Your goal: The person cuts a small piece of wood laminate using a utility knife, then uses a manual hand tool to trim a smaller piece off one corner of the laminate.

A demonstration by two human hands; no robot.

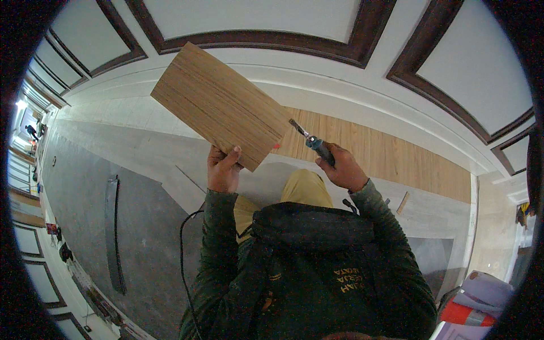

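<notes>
My left hand (224, 169) grips a rectangular wood-look floor plank (221, 105) by its near edge, thumb on the face and fingers behind. The plank is raised and tilted, its brown grain running lengthwise. My right hand (344, 168) is closed around a hand tool (318, 147) with a dark teal handle, a shiny metal neck and a narrow dark tip. That tip is close to the plank's right corner; whether it touches, I cannot tell. Beyond the tool, a strip of laid wood-look planks (391, 153) runs along the wall base.
White panelled wall with dark brown frames (260, 39) rises ahead. A long dark strip (115, 238) lies on the grey floor (153, 226) at left. A black cable (182, 249) curves beside my left arm. A small wood offcut (403, 202) lies right; an orange-red item (464, 313) sits lower right.
</notes>
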